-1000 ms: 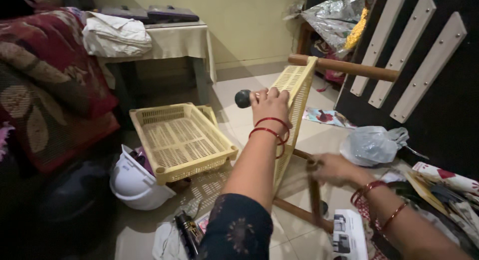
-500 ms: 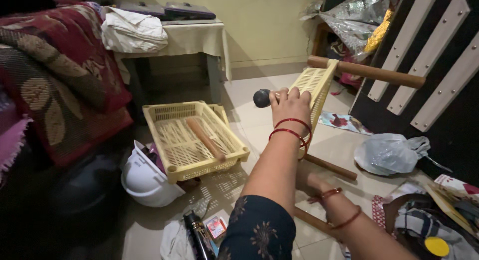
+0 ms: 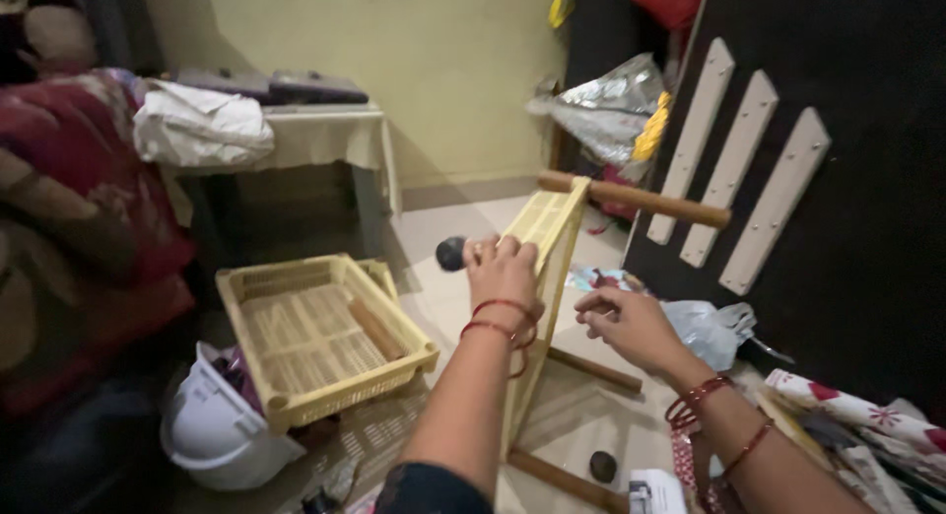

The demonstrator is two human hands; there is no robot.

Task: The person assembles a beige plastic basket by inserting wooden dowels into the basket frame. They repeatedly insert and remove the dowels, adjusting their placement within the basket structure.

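Over on the left, a yellow basket tray [image 3: 296, 317] is sitting on a white bucket [image 3: 212, 435], a wooden rod [image 3: 374, 327] lying inside. Centre, the left hand [image 3: 503, 268] is gripping the upright yellow panel [image 3: 542, 248], fingers curled shut over its edge beside a dark knob [image 3: 450, 253]. The right hand [image 3: 626, 322] is hovering just beside, seemingly loosely curled and holding nothing.

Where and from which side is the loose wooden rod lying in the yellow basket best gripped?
Probably at mid-length, from above. The wooden rod lies flat and diagonal on the floor of the yellow basket, whose raised walls block a sideways reach. Its upper side is bare, so fingers could close across its narrow width.
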